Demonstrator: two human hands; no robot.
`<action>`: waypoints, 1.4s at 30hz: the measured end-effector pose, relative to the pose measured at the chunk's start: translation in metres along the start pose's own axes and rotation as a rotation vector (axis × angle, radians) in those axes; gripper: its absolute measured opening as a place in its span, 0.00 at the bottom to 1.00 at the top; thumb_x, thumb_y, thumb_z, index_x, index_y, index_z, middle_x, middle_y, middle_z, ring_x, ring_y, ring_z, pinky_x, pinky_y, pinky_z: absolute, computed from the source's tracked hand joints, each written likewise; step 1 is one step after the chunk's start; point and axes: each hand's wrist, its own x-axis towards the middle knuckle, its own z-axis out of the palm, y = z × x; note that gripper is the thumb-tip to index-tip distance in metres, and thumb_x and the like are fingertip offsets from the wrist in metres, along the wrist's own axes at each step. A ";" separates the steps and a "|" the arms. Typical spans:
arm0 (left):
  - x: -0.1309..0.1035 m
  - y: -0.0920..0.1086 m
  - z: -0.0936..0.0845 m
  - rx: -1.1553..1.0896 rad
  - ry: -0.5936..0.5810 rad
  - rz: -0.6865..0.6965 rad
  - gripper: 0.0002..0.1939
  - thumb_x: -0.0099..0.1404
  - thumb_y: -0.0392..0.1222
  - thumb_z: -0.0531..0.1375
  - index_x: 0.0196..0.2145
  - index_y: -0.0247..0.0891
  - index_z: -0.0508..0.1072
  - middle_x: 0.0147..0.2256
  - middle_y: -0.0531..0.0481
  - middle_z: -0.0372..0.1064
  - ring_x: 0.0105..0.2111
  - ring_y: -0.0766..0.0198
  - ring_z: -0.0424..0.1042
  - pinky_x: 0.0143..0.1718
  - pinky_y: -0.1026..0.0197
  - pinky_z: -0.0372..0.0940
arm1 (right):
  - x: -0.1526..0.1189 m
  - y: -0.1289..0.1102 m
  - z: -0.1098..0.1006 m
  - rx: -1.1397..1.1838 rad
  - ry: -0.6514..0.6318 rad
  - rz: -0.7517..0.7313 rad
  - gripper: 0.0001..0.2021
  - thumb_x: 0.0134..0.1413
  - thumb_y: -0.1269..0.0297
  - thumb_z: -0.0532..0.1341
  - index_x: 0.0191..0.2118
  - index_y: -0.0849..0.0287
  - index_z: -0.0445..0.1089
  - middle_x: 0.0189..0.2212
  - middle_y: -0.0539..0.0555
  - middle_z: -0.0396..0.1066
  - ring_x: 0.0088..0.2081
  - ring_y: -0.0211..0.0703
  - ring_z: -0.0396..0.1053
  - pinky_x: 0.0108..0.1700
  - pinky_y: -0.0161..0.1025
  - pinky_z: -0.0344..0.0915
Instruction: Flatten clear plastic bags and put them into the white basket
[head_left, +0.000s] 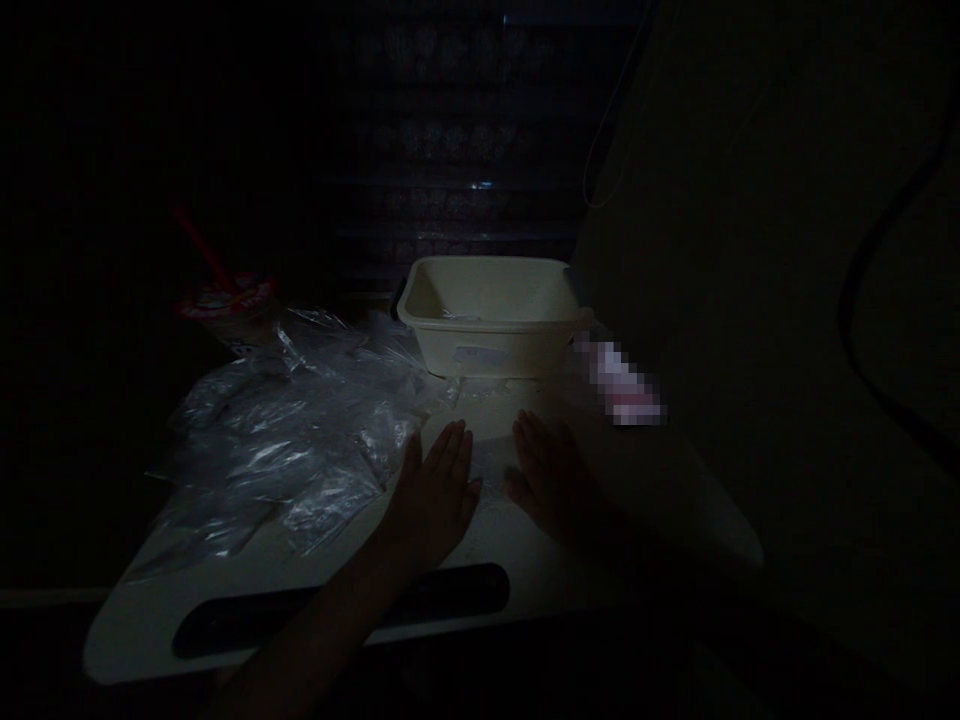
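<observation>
Flanking faint plastic (492, 478), left hand (433, 500), right hand (553, 485), fingers (448, 448) extended, unclenched, pixelated item (626, 385) unrecognizable.

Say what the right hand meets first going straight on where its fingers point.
Likely the cream tub, at its front wall, though height of the right hand is unclear in the dark.

One camera sat on the person's head and looked forward and down, close above a white table with rounded corners (142, 635). The bare left hand (435, 497) was at seven o'clock in its view, the bare right hand (551, 482) at five, and a cream, box-shaped plastic tub (529, 350) at twelve, farther off.
</observation>
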 end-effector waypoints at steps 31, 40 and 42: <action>0.000 0.000 0.002 -0.009 0.000 -0.003 0.25 0.62 0.43 0.38 0.54 0.26 0.46 0.55 0.37 0.41 0.55 0.55 0.39 0.51 0.44 0.37 | -0.006 0.031 0.003 -0.145 -0.043 0.109 0.27 0.52 0.55 0.43 0.50 0.72 0.55 0.51 0.67 0.53 0.52 0.56 0.47 0.50 0.56 0.39; 0.000 -0.001 0.001 -0.014 0.010 0.004 0.25 0.62 0.43 0.39 0.54 0.26 0.46 0.55 0.37 0.40 0.55 0.55 0.39 0.51 0.43 0.36 | 0.037 0.038 -0.026 0.142 -0.122 -0.010 0.14 0.44 0.66 0.53 0.40 0.62 0.64 0.39 0.56 0.66 0.41 0.44 0.61 0.43 0.40 0.55; 0.000 -0.001 0.001 -0.015 0.020 0.008 0.25 0.62 0.43 0.39 0.54 0.26 0.46 0.55 0.37 0.41 0.55 0.54 0.39 0.51 0.43 0.35 | 0.051 0.037 -0.025 0.217 -0.182 -0.034 0.15 0.40 0.67 0.56 0.39 0.61 0.65 0.34 0.54 0.68 0.37 0.41 0.64 0.39 0.36 0.57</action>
